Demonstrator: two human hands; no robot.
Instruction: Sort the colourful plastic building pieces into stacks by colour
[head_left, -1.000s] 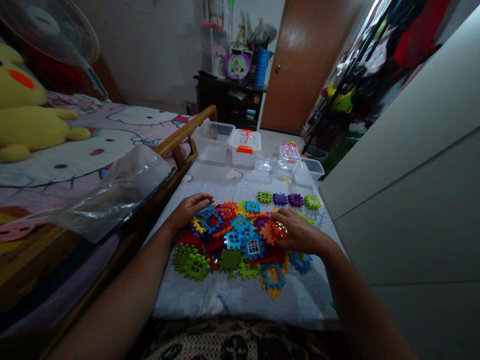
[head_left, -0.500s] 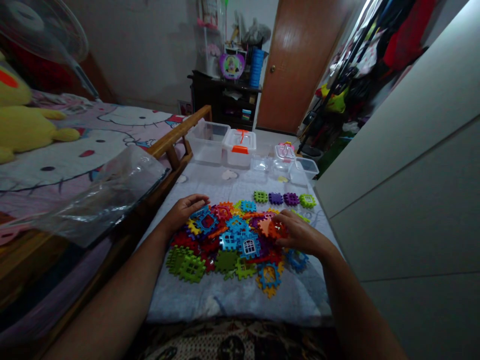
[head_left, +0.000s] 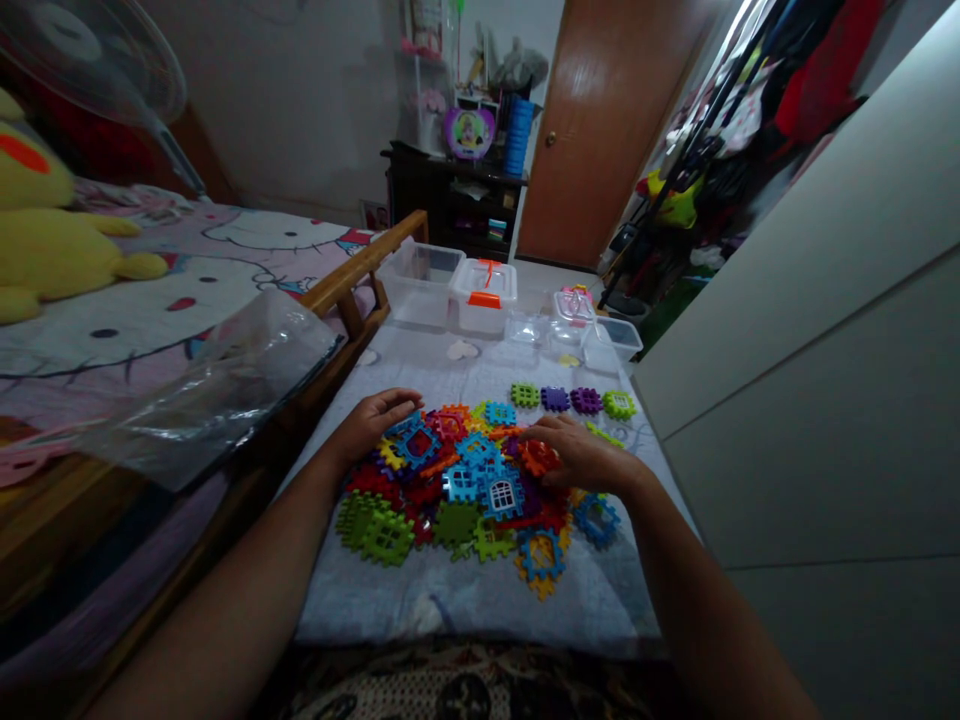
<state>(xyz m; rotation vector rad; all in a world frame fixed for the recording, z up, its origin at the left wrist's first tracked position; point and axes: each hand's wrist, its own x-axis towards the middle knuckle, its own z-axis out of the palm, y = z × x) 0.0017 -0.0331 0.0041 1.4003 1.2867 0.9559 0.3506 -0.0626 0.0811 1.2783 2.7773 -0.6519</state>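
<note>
I have both bare hands in view from the head camera, working around a heap of brightly coloured plastic squares with notched edges [head_left: 457,522] on a table covered with a pale grey-blue cloth [head_left: 360,610]. The left hand [head_left: 381,415] lies at the far left edge of the heap, fingers stretched out and loosely spread, right beside a bright blue notched frame [head_left: 418,444]. The right hand [head_left: 581,455] reaches over the heap's right side, its fingers bent over an orange-red notched plastic piece [head_left: 537,458] with the thumb on the near side; I cannot tell whether that piece is pinched or only touched. Closer to me in the heap I see a blue square with a white window lattice [head_left: 501,495], a layered group of lime-green squares [head_left: 386,537] at the near left, and a blue frame lying over yellow [head_left: 541,556] at the near right. Past the right hand runs a row of four: a light green square [head_left: 525,395], a blue-violet square [head_left: 556,399], a purple square [head_left: 586,401] and a lime square with a white window [head_left: 619,404]. Farther back I have a clear plastic box with orange latches [head_left: 482,315] beside a larger clear tub [head_left: 424,295].
</note>
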